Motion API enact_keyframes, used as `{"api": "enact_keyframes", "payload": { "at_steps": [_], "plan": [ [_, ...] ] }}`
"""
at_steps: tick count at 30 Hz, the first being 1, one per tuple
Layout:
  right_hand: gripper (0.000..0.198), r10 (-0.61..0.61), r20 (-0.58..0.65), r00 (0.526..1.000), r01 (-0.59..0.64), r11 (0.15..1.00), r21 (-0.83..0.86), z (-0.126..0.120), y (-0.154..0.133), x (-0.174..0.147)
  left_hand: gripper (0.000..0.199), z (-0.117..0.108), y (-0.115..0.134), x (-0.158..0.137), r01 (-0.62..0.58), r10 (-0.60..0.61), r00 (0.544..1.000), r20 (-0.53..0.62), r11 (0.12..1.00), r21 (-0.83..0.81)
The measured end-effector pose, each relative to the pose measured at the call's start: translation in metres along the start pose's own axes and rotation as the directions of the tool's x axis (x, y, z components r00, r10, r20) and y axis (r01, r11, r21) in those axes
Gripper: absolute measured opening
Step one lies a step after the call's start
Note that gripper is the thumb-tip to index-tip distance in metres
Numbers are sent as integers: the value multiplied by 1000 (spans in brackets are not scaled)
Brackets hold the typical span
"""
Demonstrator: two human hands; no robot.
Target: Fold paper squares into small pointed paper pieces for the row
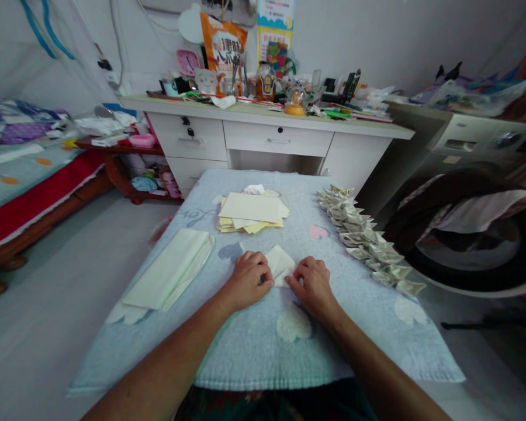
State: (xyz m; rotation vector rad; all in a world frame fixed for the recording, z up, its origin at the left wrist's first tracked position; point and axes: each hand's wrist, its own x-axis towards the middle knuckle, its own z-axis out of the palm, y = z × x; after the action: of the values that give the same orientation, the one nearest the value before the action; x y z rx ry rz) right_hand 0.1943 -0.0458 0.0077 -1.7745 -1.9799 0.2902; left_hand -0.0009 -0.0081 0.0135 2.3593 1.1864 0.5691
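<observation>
A small cream sheet of paper [281, 261], partly folded, lies on the cloth-covered table in front of me. My left hand [251, 279] is closed, thumb and fingers pinching its left lower edge. At the opposite corner, my right hand [313, 285] also pinches the paper, with its fingers curled. Just beyond them sits a loose stack of cream and yellow paper sheets [252, 209]. To the left rests a thick folded bundle of pale paper [170, 272]. Rows of folded paper boats [362, 234] run along the right side.
A pale blue cloth [241, 351] covers the table. Behind it stands a white desk [193, 131] crowded with jars, a clock and an orange bag [223, 52]. A washing machine [477, 140] with its door open is at right, a bed [26, 164] at left.
</observation>
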Motion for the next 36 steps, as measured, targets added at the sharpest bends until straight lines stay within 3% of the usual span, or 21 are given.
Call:
{"api": "enact_keyframes", "payload": {
  "at_steps": [5, 10, 28, 36],
  "plan": [
    [20, -20, -69, 997, 20, 1000, -1, 3, 1, -1, 6, 2, 0, 0, 10, -10, 1000, -7, 1000, 16],
    [19, 9, -47, 999, -11, 999, -36, 4, 2, 0, 2, 1, 0, 0, 20, -20, 1000, 2, 1000, 9],
    [20, 119, 38, 992, -116, 990, -83, 2, -3, 3, 34, 0, -1, -1, -15, 14, 995, 96, 1000, 13],
    [20, 123, 13, 992, -121, 985, -124, 3, -3, 2, 23, 4, 0, 1, -9, 7, 999, 50, 1000, 27]
  ]
}}
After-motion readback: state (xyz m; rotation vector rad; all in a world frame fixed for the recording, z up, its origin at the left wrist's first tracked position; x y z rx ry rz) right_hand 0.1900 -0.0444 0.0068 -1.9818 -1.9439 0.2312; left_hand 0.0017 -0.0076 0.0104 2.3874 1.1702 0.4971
